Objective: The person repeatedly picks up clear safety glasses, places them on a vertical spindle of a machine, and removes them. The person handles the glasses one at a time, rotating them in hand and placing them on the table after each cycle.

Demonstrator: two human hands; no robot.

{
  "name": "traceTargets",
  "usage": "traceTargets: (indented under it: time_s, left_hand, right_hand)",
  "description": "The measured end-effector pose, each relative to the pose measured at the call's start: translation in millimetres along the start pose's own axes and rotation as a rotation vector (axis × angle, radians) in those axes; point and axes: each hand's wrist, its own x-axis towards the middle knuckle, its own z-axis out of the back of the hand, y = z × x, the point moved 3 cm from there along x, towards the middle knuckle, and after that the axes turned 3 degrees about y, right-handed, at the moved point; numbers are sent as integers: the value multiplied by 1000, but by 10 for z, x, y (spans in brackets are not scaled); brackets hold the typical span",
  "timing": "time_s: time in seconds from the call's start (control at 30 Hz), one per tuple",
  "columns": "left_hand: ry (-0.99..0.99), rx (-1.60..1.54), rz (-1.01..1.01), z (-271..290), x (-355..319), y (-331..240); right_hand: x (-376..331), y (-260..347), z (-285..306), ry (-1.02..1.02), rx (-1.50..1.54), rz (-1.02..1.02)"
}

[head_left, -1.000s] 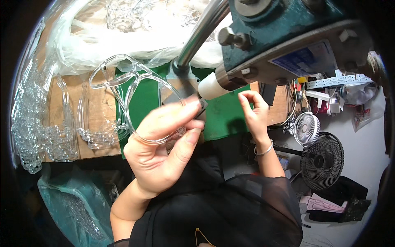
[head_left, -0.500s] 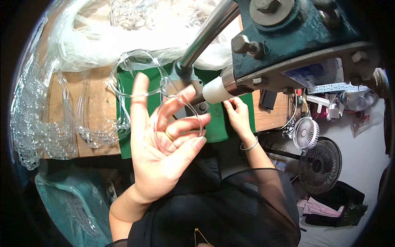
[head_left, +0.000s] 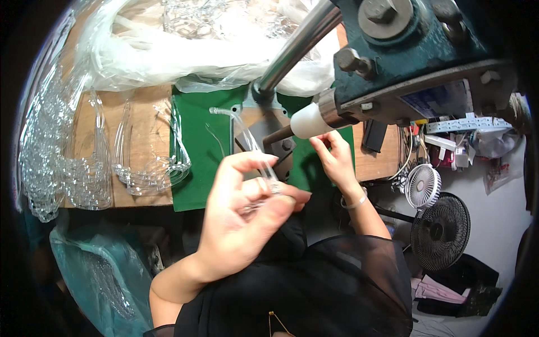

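My left hand [head_left: 238,216] is raised in front of the bench, blurred a little, its fingers curled round a clear plastic eyeglass frame [head_left: 251,137]. One slim part of the frame reaches up and left past my fingertips; the rest is partly hidden in the hand. Beyond it stands a bench press with a dark metal base plate [head_left: 258,132] and a rod tipped by a white sleeve [head_left: 307,121]. Just right of that sleeve, my right hand [head_left: 337,160] is closed in a pinch over the green mat [head_left: 196,180]. What its fingertips hold, if anything, cannot be made out.
Rows of clear eyeglass frames [head_left: 87,180] stand on the wooden bench at left. Behind lies a big clear bag [head_left: 140,62] of more frames. The green press head [head_left: 415,62] overhangs the right side. Two fans [head_left: 441,230] and a teal bag [head_left: 95,275] flank me.
My left hand has moved slightly right and its fingers have curled in. The eyeglass frame has turned from face-on, rims visible, to nearly edge-on. The right hand stays by the press.
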Motion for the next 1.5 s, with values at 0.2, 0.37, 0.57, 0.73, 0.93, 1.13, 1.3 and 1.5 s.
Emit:
traceTargets:
  time_s: [0.2, 0.37, 0.57, 0.73, 0.93, 1.13, 1.3, 1.5]
  left_hand:
    - [64, 403, -93, 122, -76, 179]
    - [95, 543, -198, 110, -55, 100]
    - [140, 578, -136, 110, -79, 88]
    - [151, 657, -185, 101, -52, 83]
    - [162, 517, -128, 92, -46, 91]
    - [141, 571, -169, 109, -53, 101]
    - [134, 643, -198, 108, -60, 85]
    - [135, 649, -190, 114, -80, 81]
  right_hand:
    - [-204, 1368, -35, 327, 37, 690]
    - [-186, 1313, -91, 372, 91, 699]
    - [-167, 1303, -78, 384, 110, 686]
    - [-173, 1218, -105, 400, 269, 596]
    - [-181, 1130, -187, 450, 465, 520]
    - [-218, 1145, -231, 399, 453, 484]
    - [-188, 1147, -196, 421, 394, 562]
    - [-217, 1136, -234, 462, 569, 449]
